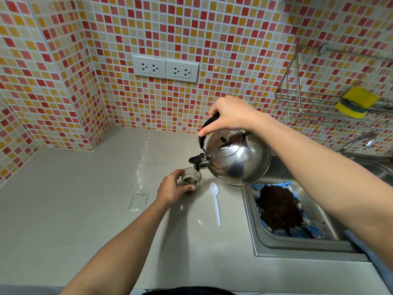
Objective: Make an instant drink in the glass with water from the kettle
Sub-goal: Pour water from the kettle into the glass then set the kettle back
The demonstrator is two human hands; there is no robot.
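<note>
— Glass (pixel 191 181) first: where does it stand?

— On the grey counter (pixel 85 209), about the middle of the view. It is upright, with dark brown liquid in its lower part. The left hand (pixel 172 188) is wrapped around it from its 9 o'clock side, fingers curled on the wall.

— Anything close to it?

— A white plastic spoon (pixel 215 202) lies flat just beside it at 3 o'clock, bowl toward the wall, handle toward the person. At 9 o'clock, past the left hand, lies a clear empty packet (pixel 139 201).

— And the sink?

— The steel sink (pixel 276 245) sits at 4 o'clock from the glass. In it lies a blue cloth (pixel 308 231) with a heap of dark grounds (pixel 278 207) on top.

— Now the kettle.

— The steel kettle (pixel 238 160) hangs in the air at 2 o'clock from the glass, tipped toward it, its spout (pixel 198 162) right over the rim. The right hand (pixel 230 116) is closed around the black handle (pixel 207 128).

— Is water running?

— I cannot tell.

— Farther back?

— The tap (pixel 357 141) at 3 o'clock, a wire rack (pixel 297 103) holding yellow sponges (pixel 357 99) on the tiled wall, and two double sockets (pixel 165 68) at 12 o'clock.
</note>
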